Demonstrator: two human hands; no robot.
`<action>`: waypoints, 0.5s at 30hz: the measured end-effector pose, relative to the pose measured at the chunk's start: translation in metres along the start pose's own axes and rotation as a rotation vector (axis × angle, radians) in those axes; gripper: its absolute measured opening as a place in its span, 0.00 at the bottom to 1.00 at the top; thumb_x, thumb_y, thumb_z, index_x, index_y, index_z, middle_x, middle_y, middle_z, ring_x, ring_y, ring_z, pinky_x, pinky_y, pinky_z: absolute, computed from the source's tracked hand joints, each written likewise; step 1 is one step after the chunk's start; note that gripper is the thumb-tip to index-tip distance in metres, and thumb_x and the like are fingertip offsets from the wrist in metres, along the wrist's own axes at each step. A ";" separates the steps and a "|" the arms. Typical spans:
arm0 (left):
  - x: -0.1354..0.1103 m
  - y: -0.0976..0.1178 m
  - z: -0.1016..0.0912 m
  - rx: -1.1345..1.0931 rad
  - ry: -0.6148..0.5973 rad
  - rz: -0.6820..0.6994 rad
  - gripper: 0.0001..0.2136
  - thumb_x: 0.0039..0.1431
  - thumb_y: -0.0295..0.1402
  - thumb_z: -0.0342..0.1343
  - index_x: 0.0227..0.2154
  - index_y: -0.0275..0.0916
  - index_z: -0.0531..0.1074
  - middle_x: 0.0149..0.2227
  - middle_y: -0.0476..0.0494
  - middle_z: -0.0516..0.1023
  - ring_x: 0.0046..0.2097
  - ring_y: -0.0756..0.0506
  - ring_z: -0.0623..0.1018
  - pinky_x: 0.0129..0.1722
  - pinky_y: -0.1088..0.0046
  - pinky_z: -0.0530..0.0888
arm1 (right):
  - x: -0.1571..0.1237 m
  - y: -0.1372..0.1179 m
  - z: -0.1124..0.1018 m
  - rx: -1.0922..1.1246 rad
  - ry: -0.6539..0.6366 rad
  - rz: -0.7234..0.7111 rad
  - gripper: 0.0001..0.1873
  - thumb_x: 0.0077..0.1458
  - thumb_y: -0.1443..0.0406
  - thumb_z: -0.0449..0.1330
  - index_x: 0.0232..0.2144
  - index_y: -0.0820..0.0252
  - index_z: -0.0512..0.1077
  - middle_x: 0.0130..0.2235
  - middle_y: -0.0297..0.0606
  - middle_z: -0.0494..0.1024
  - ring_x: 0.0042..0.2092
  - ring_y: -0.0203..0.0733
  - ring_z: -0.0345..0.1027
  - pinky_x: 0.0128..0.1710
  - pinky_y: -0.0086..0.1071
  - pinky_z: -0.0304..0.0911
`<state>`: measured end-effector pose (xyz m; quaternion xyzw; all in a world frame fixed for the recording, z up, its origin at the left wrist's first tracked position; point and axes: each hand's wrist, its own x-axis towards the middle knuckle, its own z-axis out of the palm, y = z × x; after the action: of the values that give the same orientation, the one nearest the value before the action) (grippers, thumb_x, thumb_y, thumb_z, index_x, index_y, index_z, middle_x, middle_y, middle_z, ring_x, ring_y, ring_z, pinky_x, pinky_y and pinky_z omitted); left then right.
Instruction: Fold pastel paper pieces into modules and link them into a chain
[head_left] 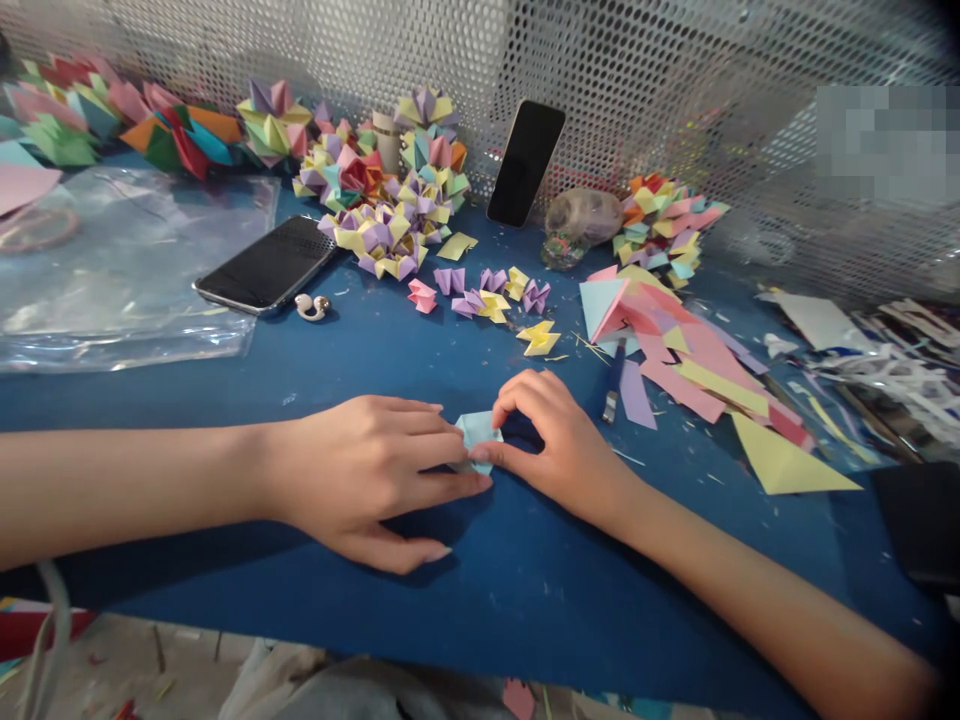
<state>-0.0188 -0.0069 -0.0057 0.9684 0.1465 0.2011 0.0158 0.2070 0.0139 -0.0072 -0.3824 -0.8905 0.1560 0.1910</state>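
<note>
Between the fingertips of both hands, on the blue table (420, 330), lies a small folded piece of light blue paper (478, 430). From the head camera, the left hand (360, 470) lies flat, palm down, its fingers stretched out toward the right and pressing on the paper's left and lower edge; it grips nothing. The right hand (559, 440) is curled, its fingertips bent down onto the paper's right side, with the thumb touching the lower corner; the fingers pin the paper rather than close around it.

Just beyond the right fingers sit small folded paper pieces (491, 295) in pink, purple and yellow. To the right of those fingers, near the knuckles, lies a pen (613, 385), and past it a loose heap of paper triangles (690, 360). Well beyond the left fingers a phone (268, 265) lies flat, with an earbud (311, 306) just beside it, partly on a clear plastic bag (127, 270). A second phone (526, 162) leans upright against the mesh wall (637, 90) at the back, among piles of folded paper stars (382, 235).
</note>
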 end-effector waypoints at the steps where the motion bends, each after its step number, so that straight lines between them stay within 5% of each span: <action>1: 0.001 0.000 -0.001 0.010 -0.037 0.023 0.20 0.58 0.45 0.48 0.48 0.39 0.69 0.42 0.40 0.76 0.42 0.43 0.76 0.48 0.63 0.72 | 0.000 0.001 0.001 -0.015 0.014 0.010 0.14 0.53 0.55 0.59 0.29 0.59 0.64 0.35 0.37 0.68 0.39 0.42 0.60 0.41 0.37 0.58; 4: 0.001 0.000 -0.002 0.033 -0.091 0.059 0.22 0.58 0.46 0.47 0.49 0.36 0.68 0.44 0.38 0.74 0.43 0.40 0.76 0.49 0.57 0.70 | 0.001 0.004 0.003 -0.077 0.091 0.039 0.20 0.48 0.50 0.61 0.33 0.59 0.65 0.39 0.41 0.68 0.44 0.47 0.60 0.45 0.42 0.58; 9: 0.000 0.000 -0.003 0.029 -0.105 0.047 0.23 0.57 0.46 0.49 0.51 0.37 0.67 0.48 0.36 0.72 0.45 0.40 0.75 0.47 0.61 0.72 | -0.001 0.004 0.002 -0.137 0.152 0.035 0.31 0.47 0.47 0.59 0.49 0.58 0.63 0.53 0.47 0.65 0.56 0.54 0.54 0.53 0.51 0.53; 13: 0.000 0.000 -0.004 0.030 -0.124 0.053 0.23 0.57 0.44 0.49 0.52 0.36 0.65 0.51 0.36 0.70 0.47 0.39 0.74 0.49 0.60 0.70 | -0.007 0.005 -0.009 -0.062 -0.018 -0.089 0.18 0.61 0.63 0.49 0.53 0.55 0.60 0.53 0.40 0.68 0.56 0.42 0.58 0.59 0.49 0.44; 15: 0.000 0.000 -0.004 0.016 -0.135 0.069 0.22 0.58 0.43 0.49 0.52 0.36 0.66 0.53 0.38 0.70 0.49 0.39 0.73 0.54 0.58 0.66 | -0.010 0.007 -0.013 -0.010 -0.049 -0.125 0.19 0.61 0.71 0.46 0.54 0.53 0.61 0.49 0.37 0.72 0.53 0.38 0.61 0.60 0.49 0.40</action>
<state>-0.0201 -0.0065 -0.0018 0.9844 0.1131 0.1345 0.0110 0.2235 0.0133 -0.0011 -0.3232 -0.9177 0.1488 0.1766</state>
